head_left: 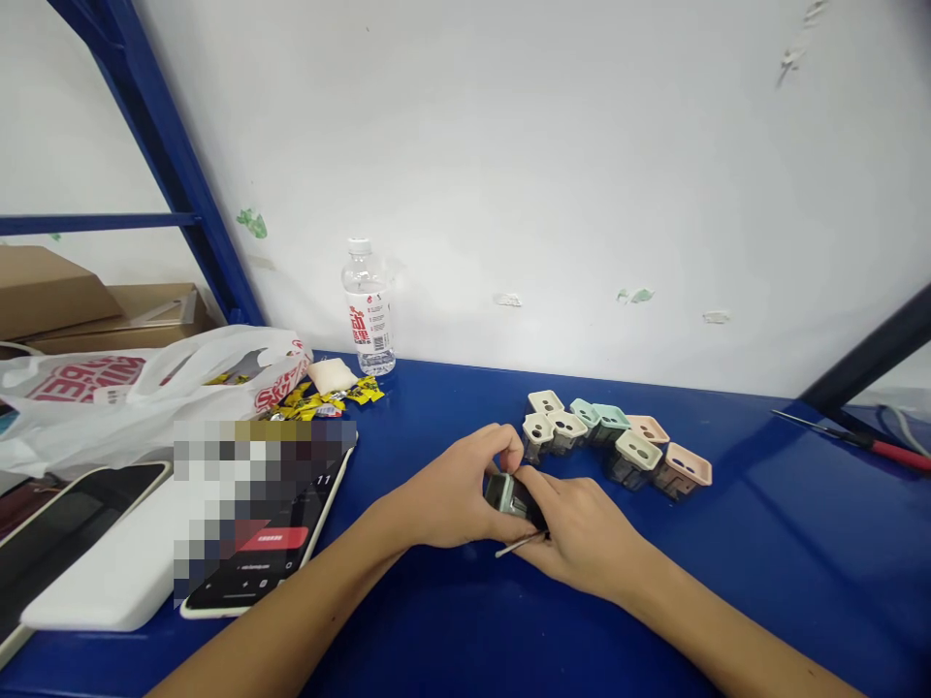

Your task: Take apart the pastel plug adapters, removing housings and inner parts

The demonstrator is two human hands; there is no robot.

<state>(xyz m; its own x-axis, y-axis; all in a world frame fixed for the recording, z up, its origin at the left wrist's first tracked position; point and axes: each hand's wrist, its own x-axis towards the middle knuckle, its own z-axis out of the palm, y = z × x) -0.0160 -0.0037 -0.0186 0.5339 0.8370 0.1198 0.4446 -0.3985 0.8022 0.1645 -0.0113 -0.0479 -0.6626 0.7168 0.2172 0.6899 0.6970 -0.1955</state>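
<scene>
Both hands meet over the blue tabletop (763,543). My left hand (458,490) pinches a small grey-green pencil sharpener (503,492) between thumb and fingers. My right hand (578,533) grips the same sharpener from the right, and a thin white stick (513,548) pokes out beneath its fingers. Just behind the hands lies a cluster of several similar sharpeners (618,441) in cream, mint and pink.
A phone (269,533) with a lit screen, a white power bank (109,572) and a second phone (65,533) lie at the left. A plastic bag (145,393), yellow candy wrappers (327,397) and a water bottle (368,310) stand behind. A red-handled screwdriver (865,441) lies far right.
</scene>
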